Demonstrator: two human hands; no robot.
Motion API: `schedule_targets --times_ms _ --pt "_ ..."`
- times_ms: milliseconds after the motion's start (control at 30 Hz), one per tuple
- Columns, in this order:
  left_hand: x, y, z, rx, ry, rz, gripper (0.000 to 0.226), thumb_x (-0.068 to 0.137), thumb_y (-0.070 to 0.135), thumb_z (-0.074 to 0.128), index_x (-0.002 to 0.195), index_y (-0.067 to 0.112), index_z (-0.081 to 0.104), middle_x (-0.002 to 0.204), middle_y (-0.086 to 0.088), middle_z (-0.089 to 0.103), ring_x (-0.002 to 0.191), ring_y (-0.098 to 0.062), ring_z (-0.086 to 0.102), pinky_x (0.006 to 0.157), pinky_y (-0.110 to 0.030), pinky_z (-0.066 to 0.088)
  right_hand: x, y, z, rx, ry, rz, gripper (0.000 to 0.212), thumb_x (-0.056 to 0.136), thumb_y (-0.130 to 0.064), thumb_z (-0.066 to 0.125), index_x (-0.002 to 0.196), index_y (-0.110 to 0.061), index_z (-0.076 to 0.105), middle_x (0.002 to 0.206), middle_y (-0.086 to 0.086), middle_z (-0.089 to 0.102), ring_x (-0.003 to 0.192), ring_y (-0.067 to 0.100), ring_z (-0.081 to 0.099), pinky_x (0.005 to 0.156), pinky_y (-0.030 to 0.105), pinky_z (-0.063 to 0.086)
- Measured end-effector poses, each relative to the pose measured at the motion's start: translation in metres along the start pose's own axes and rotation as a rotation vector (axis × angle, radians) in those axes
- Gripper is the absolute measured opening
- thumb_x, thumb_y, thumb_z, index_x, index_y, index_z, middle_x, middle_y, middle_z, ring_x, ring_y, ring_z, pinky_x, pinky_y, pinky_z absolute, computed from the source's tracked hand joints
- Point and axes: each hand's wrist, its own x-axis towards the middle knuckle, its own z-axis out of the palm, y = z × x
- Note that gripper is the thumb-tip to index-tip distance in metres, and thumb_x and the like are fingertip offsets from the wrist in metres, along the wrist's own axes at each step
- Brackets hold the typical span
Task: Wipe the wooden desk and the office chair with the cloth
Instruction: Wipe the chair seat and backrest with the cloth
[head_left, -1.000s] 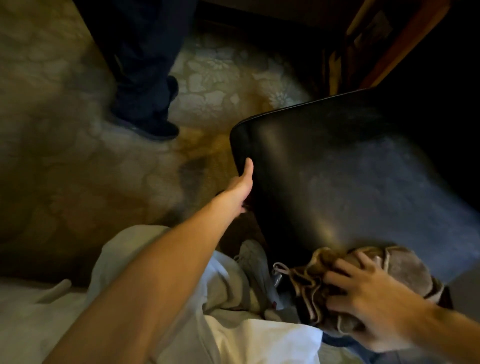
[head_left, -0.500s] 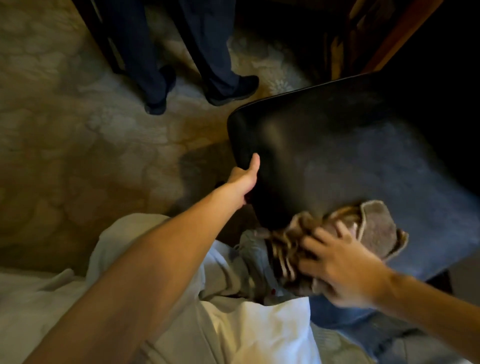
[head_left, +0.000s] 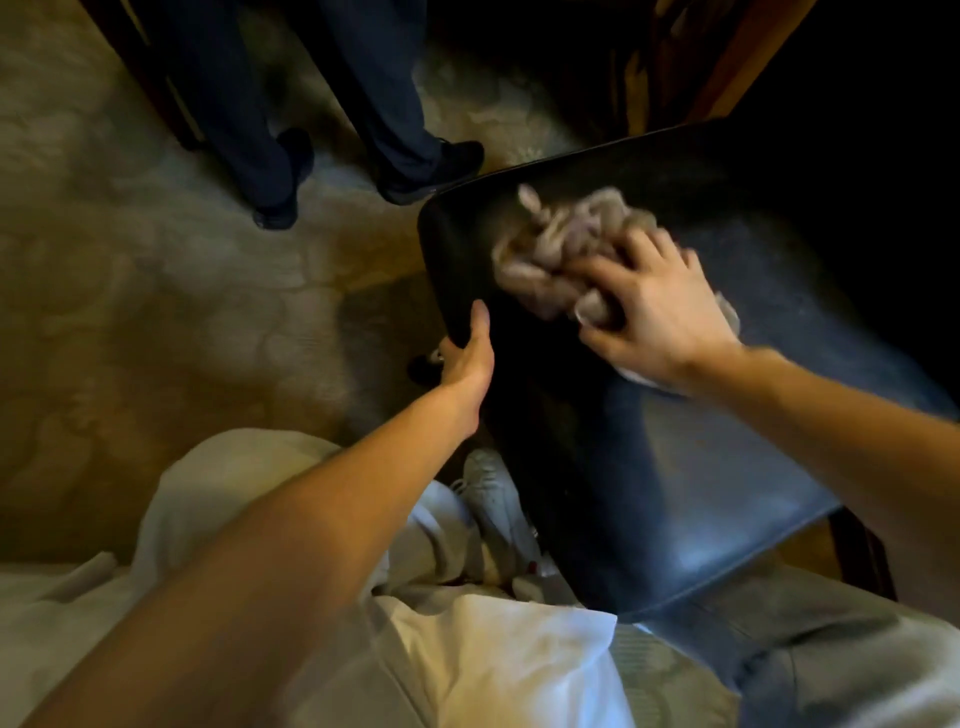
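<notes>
The cloth is soft, limp and light (it bunches readily), so it is best held as a wad. The right hand clutches it so, pressed onto the far left of the office chair, whose black pad looks smooth and likely slippery. The left hand clamps the pad's left edge. No container shows.

cloth blurred, bystander's legs cut off
</notes>
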Motion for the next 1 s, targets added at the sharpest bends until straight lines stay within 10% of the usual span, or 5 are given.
schedule_targets --times_ms 167,433,700,867,1000 --pt "0.009 -0.002 0.002 0.077 0.039 0.029 0.101 0.083 0.09 0.034 0.163 0.035 0.005 0.171 -0.006 0.015 0.154 -0.039 0.022 0.121 -0.066 0.018 0.084 0.013 0.025 -0.056 -0.244 0.099 0.081 0.086 -0.063 0.059 0.157 -0.047 0.025 0.158 0.012 0.029 0.148 0.041 0.022 0.114 0.07 0.022" --pt "0.016 0.036 0.002 0.232 0.093 0.111 0.086 0.099 0.074 0.026 0.165 0.022 0.003 0.169 -0.008 0.021 0.152 -0.035 0.026 0.121 -0.049 0.028 -0.016 -0.009 0.04 0.018 -0.12 -0.127 0.058 0.071 -0.055 0.054 0.118 -0.024 0.066 0.113 0.016 0.057 0.109 0.039 0.054 0.088 0.058 0.043" --pt "0.013 0.053 -0.01 0.312 0.04 0.108 0.1 0.083 0.09 0.036 0.16 0.027 0.029 0.159 -0.002 0.041 0.144 -0.034 0.041 0.116 -0.054 0.035 -0.15 -0.025 0.016 0.104 -0.371 -0.535 0.039 0.07 -0.059 0.067 0.101 -0.036 0.065 0.1 -0.003 0.056 0.096 0.024 0.051 0.078 0.042 0.035" --pt "-0.007 0.015 -0.01 0.36 0.016 0.081 0.093 0.092 0.082 0.034 0.163 0.024 0.019 0.166 -0.005 0.029 0.149 -0.035 0.032 0.116 -0.053 0.031 -0.084 -0.003 -0.002 0.075 -0.044 -0.278 0.053 0.073 -0.056 0.055 0.119 -0.029 0.059 0.113 0.014 0.059 0.106 0.034 0.049 0.082 0.052 0.048" --pt "-0.005 0.005 -0.009 0.321 0.001 0.067 0.096 0.092 0.083 0.034 0.164 0.026 0.007 0.169 -0.007 0.019 0.152 -0.037 0.026 0.12 -0.054 0.028 0.0 0.005 -0.006 0.052 -0.105 -0.01 0.08 0.085 -0.05 0.061 0.157 -0.04 0.029 0.145 0.017 0.043 0.135 0.04 0.036 0.102 0.059 0.037"
